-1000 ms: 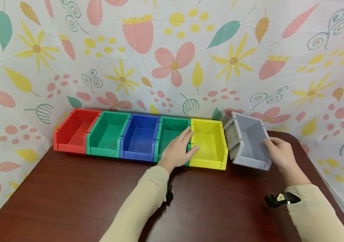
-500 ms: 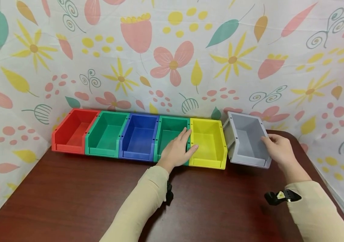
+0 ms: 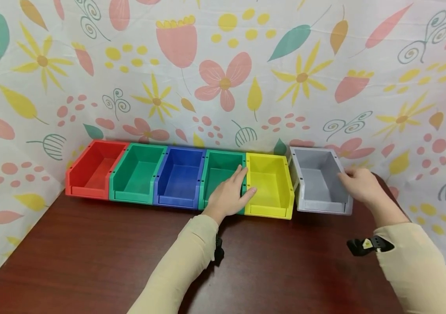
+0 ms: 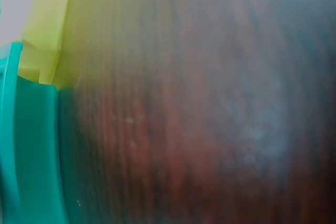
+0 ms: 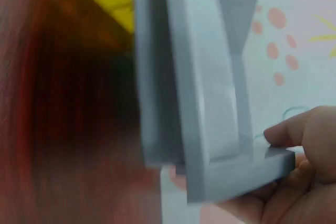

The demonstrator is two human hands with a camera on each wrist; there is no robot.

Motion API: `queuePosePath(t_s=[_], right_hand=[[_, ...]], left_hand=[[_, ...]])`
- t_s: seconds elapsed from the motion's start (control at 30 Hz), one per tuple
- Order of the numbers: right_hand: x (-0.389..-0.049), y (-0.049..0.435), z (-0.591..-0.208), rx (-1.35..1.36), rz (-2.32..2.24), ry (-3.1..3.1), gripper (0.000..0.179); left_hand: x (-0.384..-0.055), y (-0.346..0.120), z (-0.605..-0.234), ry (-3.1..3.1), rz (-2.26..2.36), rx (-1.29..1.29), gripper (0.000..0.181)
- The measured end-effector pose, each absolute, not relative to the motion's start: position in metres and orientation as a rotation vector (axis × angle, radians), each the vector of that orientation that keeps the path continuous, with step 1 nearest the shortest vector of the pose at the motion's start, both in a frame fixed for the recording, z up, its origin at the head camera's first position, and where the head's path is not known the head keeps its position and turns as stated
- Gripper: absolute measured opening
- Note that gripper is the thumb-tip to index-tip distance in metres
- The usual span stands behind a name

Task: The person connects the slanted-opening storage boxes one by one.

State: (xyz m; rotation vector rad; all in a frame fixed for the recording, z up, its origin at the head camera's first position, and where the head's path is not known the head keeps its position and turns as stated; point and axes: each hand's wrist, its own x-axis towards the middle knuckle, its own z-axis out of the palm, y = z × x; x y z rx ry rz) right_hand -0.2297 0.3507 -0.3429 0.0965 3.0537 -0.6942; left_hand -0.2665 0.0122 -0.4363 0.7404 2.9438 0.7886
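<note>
My right hand (image 3: 362, 186) grips the right side wall of a grey storage bin (image 3: 319, 179), thumb over the rim and fingers outside, as the right wrist view shows with the hand (image 5: 310, 161) at the bin's edge. The grey bin stands just right of a yellow bin (image 3: 269, 185), a narrow gap between them at the front. My left hand (image 3: 228, 192) lies with straight fingers across the wall where the right-hand green bin (image 3: 219, 168) meets the yellow bin, its thumb reaching over the yellow one. The left wrist view shows the green bin's front (image 4: 37, 150) and no hand.
Left of these, a blue bin (image 3: 181, 174), another green bin (image 3: 140, 172) and a red bin (image 3: 99, 168) continue the row side by side. A floral cloth (image 3: 223, 52) hangs behind the bins. The dark wooden table (image 3: 278, 266) extends in front.
My right hand has turned the grey bin straighter and shifted it slightly left, so its back now sits nearer the yellow bin. The left hand stays in place.
</note>
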Motion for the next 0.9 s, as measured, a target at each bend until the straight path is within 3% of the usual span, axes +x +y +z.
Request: queuePosePath(t_s=[0.23,0.57,0.9], right_hand=[[-0.225,0.346,-0.347,0.110,-0.701,3.068,0.069],[-0.239,0.294,-0.348,-0.354,-0.736,3.095,0.058],[-0.249,0.285,-0.361,-0.383,-0.774,3.032,0.055]], left_hand=[[-0.267,0.013,-0.436,2.938,0.792,0.738,0.077],[-0.269,0.012,-0.438,2.936,0.774,0.713,0.083],[-0.269,0.011,-0.436,2.920,0.819,0.700,0.079]])
